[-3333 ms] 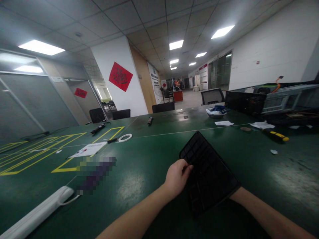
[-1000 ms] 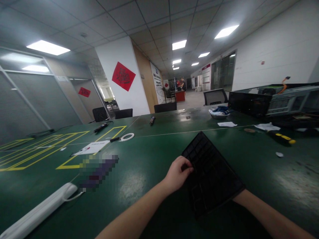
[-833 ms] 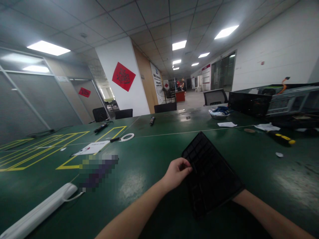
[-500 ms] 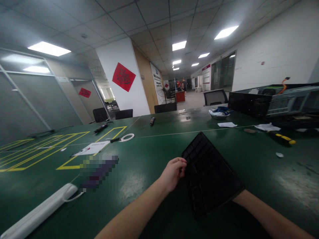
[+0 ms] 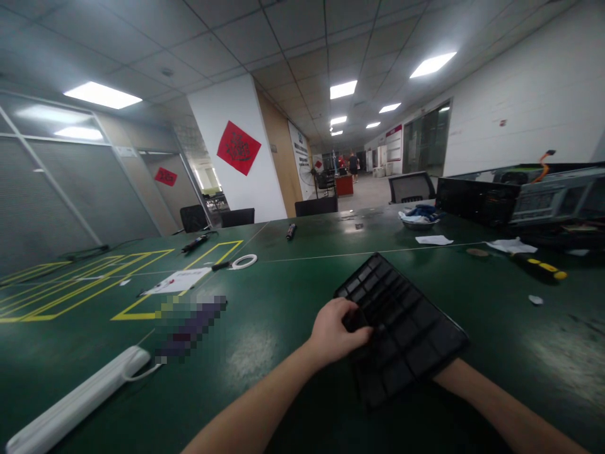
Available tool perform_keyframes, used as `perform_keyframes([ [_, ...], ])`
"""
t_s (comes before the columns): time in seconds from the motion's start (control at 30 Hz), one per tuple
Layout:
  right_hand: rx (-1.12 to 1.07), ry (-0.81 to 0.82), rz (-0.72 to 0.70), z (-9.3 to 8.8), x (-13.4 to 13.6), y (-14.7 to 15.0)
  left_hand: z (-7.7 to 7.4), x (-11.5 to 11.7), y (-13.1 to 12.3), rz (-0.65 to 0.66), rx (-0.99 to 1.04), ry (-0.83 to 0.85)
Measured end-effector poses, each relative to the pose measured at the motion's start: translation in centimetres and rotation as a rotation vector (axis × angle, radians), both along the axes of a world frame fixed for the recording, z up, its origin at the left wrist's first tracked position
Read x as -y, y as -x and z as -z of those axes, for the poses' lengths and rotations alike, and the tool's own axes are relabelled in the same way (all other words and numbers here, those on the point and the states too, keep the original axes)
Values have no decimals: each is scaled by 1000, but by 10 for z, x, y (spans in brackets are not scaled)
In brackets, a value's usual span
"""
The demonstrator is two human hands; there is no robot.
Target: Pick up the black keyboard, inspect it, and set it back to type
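Observation:
A black plastic tray (image 5: 411,321) divided into a grid of compartments is held tilted above the green table, its open face towards me. My left hand (image 5: 333,331) is at the tray's left side, fingers bent over the compartments and thumb apart from them. Something dark shows between thumb and fingers; whether it is a loose part or the tray itself I cannot make out. My right forearm (image 5: 477,391) reaches under the tray from the right. The right hand supports the tray from beneath, its fingers hidden behind it.
On the green table (image 5: 293,290) lie a white power strip (image 5: 80,400) at left, a white tape ring (image 5: 244,261), and a paper sheet (image 5: 182,280). A yellow-black screwdriver (image 5: 543,269), a bowl (image 5: 418,221) with cloth and an opened computer case (image 5: 477,202) are on the right.
My left hand has moved from beside the tray's left edge onto its compartments, and the thumb has come away from the fingers. The tray has turned to show its compartments more plainly.

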State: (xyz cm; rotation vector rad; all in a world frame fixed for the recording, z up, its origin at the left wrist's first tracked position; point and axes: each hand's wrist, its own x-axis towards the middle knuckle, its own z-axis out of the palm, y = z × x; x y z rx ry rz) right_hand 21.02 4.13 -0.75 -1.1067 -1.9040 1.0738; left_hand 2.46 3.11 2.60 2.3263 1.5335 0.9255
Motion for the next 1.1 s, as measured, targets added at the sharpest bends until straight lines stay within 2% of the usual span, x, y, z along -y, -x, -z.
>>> perform_keyframes([
  [0.1,77,-5,17,0,-1,-13,-12,-26,28,-280,-9,0],
  [0.2,151,40,5,-3,0,-20,-31,-61,74,-677,-191,147],
  [0.23,158,58,1,-4,0,-21,-36,-72,91,-760,-222,168],
  [0.33,156,109,3,-5,1,-18,-44,-93,135,-931,-273,218],
  [0.4,156,128,6,-5,2,-17,-40,-98,155,-1006,-295,247],
  [0.5,157,132,14,-6,2,-17,-29,-102,172,-1060,-316,289],
  [0.57,157,142,18,-8,3,-18,-23,-104,175,-1068,-329,302],
  [0.67,147,177,17,-11,4,-19,-23,-105,170,-1045,-370,254],
  [0.77,135,185,12,-13,4,-18,-26,-95,157,-917,-425,167],
  [0.87,142,172,2,-15,5,-16,-19,-65,143,-696,-459,122],
  [0.97,156,149,6,-17,6,-16,-2,-26,134,-462,-433,93],
  [1.03,160,125,8,-17,7,-16,10,-5,132,-346,-397,78],
  [1.1,153,117,-1,-16,8,-17,18,7,130,-286,-388,55],
])
